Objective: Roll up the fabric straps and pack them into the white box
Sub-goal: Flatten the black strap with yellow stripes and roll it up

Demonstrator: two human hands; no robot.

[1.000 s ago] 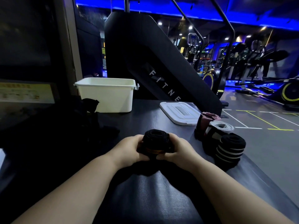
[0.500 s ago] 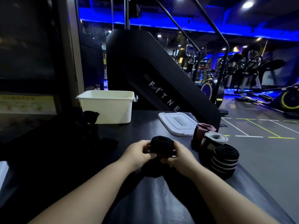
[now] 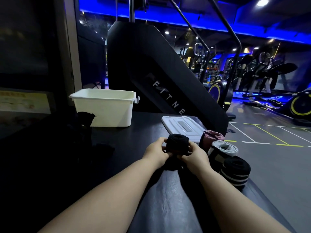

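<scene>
A rolled black fabric strap [image 3: 177, 144] sits between both hands above the dark table [image 3: 146, 130]. My left hand [image 3: 157, 151] grips its left side and my right hand [image 3: 193, 153] grips its right side, fingers curled around it. The open white box [image 3: 104, 107] stands at the back left of the table, well beyond the hands. Three finished rolls lie to the right: a pink one [image 3: 212, 137], a white and black one [image 3: 223, 148] and a black one with white stripes [image 3: 235, 171].
The box's white lid [image 3: 182, 126] lies flat behind the hands. A dark heap of loose straps [image 3: 80, 132] covers the left of the table, partly in front of the box. A black stair machine [image 3: 161, 78] rises behind; the table's right edge drops to the gym floor.
Both hands have lifted the black roll slightly and carried it forward, away from me; the view has tilted upward.
</scene>
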